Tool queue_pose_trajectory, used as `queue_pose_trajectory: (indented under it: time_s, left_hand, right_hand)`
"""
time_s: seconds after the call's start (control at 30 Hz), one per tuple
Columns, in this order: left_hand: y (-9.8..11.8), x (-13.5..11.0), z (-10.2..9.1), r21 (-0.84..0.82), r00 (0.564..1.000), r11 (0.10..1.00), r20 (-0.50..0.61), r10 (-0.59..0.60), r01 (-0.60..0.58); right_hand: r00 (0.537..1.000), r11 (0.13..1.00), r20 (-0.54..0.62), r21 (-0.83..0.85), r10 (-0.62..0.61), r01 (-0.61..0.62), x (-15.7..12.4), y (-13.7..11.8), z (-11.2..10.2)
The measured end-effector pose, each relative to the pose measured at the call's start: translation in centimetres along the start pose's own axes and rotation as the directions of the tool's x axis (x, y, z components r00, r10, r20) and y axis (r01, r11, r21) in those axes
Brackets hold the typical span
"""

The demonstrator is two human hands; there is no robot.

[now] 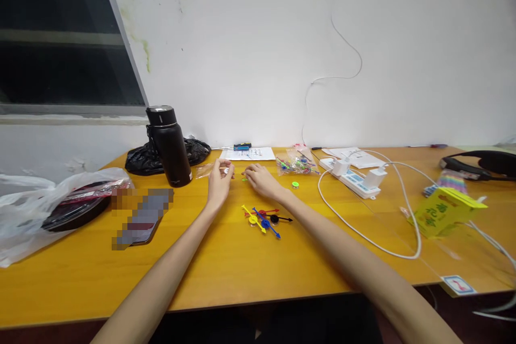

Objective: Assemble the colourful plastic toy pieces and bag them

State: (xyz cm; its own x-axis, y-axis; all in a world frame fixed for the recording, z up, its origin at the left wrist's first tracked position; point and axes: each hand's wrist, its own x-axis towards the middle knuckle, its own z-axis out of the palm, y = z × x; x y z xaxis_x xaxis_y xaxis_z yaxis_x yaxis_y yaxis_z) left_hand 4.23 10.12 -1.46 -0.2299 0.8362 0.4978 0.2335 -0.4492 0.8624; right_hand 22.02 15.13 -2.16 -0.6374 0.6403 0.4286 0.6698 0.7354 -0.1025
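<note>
Head view shows a small white round piece (226, 171) pinched in the grip of the left hand (218, 186), over the yellow-brown wooden desk (226, 274). Beside it, the right hand (260, 179) has its fingertips at a small bright-green piece (244, 179); whether that grip is closed on it, I cannot tell. Nearer the person lie bunched yellow, blue, red and black plastic arrows (265, 223). Rightward, a bright-green disc (295, 185) sits before a clear plastic bag of coloured arrows (299, 163).

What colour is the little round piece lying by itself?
The round piece is bright green; the head view shows it.
</note>
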Motion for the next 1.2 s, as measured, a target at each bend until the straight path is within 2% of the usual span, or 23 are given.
queue_pose_trajectory:
  time_s: [0.1,0.17,0.27,0.33,0.4,0.47,0.57,0.67,0.8,0.9,1.0,1.07,1.13,1.2]
  left_hand:
    - [0.1,0.0,0.1,0.006,0.999,0.999,0.036,0.033,-0.034]
    - [0.0,-0.1,0.3,-0.046,0.996,0.998,0.084,0.040,-0.036]
    - [-0.2,-0.1,0.7,-0.178,0.986,0.984,0.169,0.005,0.026]
    - [-0.1,-0.3,1.0,-0.231,0.973,0.970,0.228,-0.028,0.082]
    - [0.3,-0.6,1.3,-0.267,0.949,0.955,0.312,-0.039,0.127]
    - [0.7,-1.0,1.5,-0.288,0.910,0.943,0.413,-0.037,0.169]
    - [1.5,-1.8,1.9,-0.281,0.838,0.934,0.544,-0.033,0.219]
    - [2.2,-2.5,2.3,-0.294,0.806,0.919,0.590,-0.042,0.263]
    - [2.8,-2.8,2.6,-0.311,0.795,0.897,0.603,-0.071,0.315]
    - [2.7,-2.6,2.3,-0.277,0.831,0.927,0.552,-0.061,0.252]
    - [2.4,-2.3,1.6,-0.067,0.858,0.995,0.513,-0.024,0.068]
    - [2.4,-2.4,1.1,0.101,0.827,0.990,0.561,0.026,-0.100]
    - [2.6,-2.6,0.8,0.178,0.763,0.956,0.643,0.067,-0.234]
    - [2.9,-2.9,0.8,0.196,0.695,0.930,0.714,0.081,-0.310]
  right_hand:
    - [0.999,0.999,0.049,-0.032,0.007,-0.006,1.1,-0.2,0.9]
    - [0.999,1.000,0.042,0.004,0.025,-0.026,1.3,-0.2,0.6]
    - [0.994,0.993,-0.095,0.114,0.053,-0.042,0.6,-0.5,-1.2]
    - [0.979,0.978,-0.200,0.207,0.049,-0.007,-0.6,-1.0,-2.8]
    - [0.973,0.957,-0.232,0.286,0.014,0.055,-2.3,-1.7,-4.1]
    - [0.976,0.937,-0.216,0.339,-0.009,0.083,-4.1,-2.2,-5.0]
    - [0.977,0.917,-0.206,0.397,0.054,0.033,-6.3,-2.4,-5.3]
    - [0.976,0.901,-0.188,0.433,0.109,-0.017,-7.4,-2.0,-5.4]
    - [0.980,0.875,-0.163,0.483,0.117,-0.024,-7.6,-1.4,-5.7]
    - [0.969,0.867,-0.178,0.493,0.172,-0.063,-7.6,-0.3,-5.9]
    - [0.949,0.923,-0.212,0.356,0.233,-0.148,-8.1,1.6,-5.9]
    - [0.937,0.951,-0.210,0.194,0.278,-0.239,-8.6,2.9,-5.7]
    - [0.924,0.942,-0.181,0.050,0.336,-0.333,-9.1,3.7,-5.5]
    - [0.911,0.915,-0.130,-0.046,0.392,-0.400,-9.4,4.0,-5.3]
